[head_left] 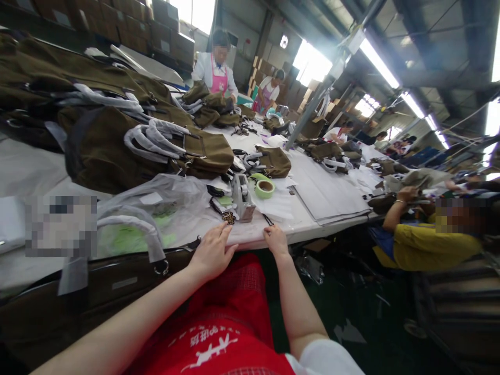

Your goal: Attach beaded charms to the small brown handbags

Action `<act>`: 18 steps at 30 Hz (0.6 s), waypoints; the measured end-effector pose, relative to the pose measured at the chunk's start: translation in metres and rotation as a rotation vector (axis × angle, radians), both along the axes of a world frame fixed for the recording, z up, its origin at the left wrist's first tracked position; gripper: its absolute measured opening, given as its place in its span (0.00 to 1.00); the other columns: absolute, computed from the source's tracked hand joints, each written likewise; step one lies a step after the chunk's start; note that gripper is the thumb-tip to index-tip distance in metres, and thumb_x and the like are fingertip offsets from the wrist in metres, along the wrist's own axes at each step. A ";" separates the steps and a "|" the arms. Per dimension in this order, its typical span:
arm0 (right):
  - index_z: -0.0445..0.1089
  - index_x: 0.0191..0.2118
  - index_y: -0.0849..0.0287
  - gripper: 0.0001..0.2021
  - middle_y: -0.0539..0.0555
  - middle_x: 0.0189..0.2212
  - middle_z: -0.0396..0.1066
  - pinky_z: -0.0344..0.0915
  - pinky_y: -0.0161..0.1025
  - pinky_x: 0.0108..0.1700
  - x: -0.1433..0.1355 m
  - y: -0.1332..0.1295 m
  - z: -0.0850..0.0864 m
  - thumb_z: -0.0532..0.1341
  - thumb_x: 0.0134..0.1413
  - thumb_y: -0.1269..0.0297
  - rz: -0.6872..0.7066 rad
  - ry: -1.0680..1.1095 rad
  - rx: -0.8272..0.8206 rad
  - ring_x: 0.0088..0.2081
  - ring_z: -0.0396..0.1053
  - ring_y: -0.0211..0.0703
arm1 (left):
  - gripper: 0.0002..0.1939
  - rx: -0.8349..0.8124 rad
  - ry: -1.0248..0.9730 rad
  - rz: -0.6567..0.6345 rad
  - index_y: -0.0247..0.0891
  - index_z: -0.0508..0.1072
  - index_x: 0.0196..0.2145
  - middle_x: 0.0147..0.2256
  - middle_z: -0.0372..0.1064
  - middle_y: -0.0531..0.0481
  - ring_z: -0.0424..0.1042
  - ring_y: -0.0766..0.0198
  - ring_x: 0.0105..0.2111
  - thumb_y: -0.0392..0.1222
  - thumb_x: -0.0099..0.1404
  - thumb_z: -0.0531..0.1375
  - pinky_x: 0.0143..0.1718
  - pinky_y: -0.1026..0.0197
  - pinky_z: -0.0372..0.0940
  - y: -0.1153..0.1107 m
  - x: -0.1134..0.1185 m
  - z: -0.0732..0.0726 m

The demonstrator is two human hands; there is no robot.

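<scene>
My left hand (211,252) lies over the table's near edge with its fingers stretched out and nothing visible in them. Just beyond its fingertips is a dark beaded or chain-like piece with a gold-toned end (228,216). My right hand (276,240) is closed at the same edge, its fingers pinching a thin black double-stranded piece (267,220); its kind is too small to tell. Between and beyond the hands stands a grey tape dispenser (244,203), with a roll of pale green tape (264,188) beside it.
A large olive bag (211,151) with wrapped handles lies behind clear plastic (179,192). A dark brown bag (117,284) hangs along the edge at left. More bags are piled behind. A co-worker in a yellow top (425,245) handles bags at right; others stand across the table.
</scene>
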State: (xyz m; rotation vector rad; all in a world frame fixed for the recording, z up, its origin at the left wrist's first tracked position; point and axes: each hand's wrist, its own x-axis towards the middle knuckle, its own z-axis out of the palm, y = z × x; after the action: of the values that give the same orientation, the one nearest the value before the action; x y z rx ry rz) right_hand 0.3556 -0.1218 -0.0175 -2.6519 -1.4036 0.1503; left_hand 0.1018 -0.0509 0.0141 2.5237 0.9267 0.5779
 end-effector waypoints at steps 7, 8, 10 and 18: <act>0.77 0.41 0.57 0.11 0.58 0.42 0.73 0.62 0.36 0.43 -0.006 0.010 0.005 0.57 0.62 0.65 0.026 -0.034 -0.036 0.41 0.71 0.44 | 0.33 -0.022 0.314 -0.047 0.31 0.57 0.65 0.68 0.43 0.37 0.42 0.49 0.68 0.49 0.66 0.53 0.67 0.44 0.37 0.034 0.049 -0.034; 0.77 0.40 0.57 0.11 0.59 0.42 0.73 0.62 0.37 0.43 -0.006 0.011 0.005 0.56 0.62 0.66 0.032 -0.037 -0.037 0.41 0.71 0.45 | 0.33 -0.021 0.322 -0.056 0.32 0.57 0.65 0.68 0.43 0.37 0.41 0.49 0.68 0.49 0.66 0.53 0.67 0.43 0.37 0.039 0.050 -0.039; 0.77 0.39 0.59 0.11 0.60 0.41 0.72 0.62 0.37 0.43 -0.006 0.010 0.004 0.56 0.62 0.68 0.037 -0.039 -0.031 0.41 0.71 0.45 | 0.33 -0.017 0.324 -0.059 0.35 0.56 0.65 0.69 0.41 0.38 0.39 0.50 0.69 0.50 0.66 0.53 0.67 0.42 0.35 0.046 0.051 -0.046; 0.74 0.38 0.62 0.08 0.62 0.40 0.73 0.63 0.40 0.46 0.010 0.001 -0.003 0.57 0.58 0.72 -0.058 0.022 0.128 0.43 0.72 0.48 | 0.35 -0.011 0.334 -0.053 0.35 0.52 0.67 0.70 0.35 0.40 0.33 0.51 0.69 0.54 0.67 0.49 0.67 0.43 0.33 0.050 0.049 -0.058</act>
State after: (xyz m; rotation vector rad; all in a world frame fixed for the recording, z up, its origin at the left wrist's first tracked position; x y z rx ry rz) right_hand 0.3658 -0.1212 -0.0210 -2.5757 -1.2823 0.0803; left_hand 0.1508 -0.0010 -0.0437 2.6736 0.9660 0.1334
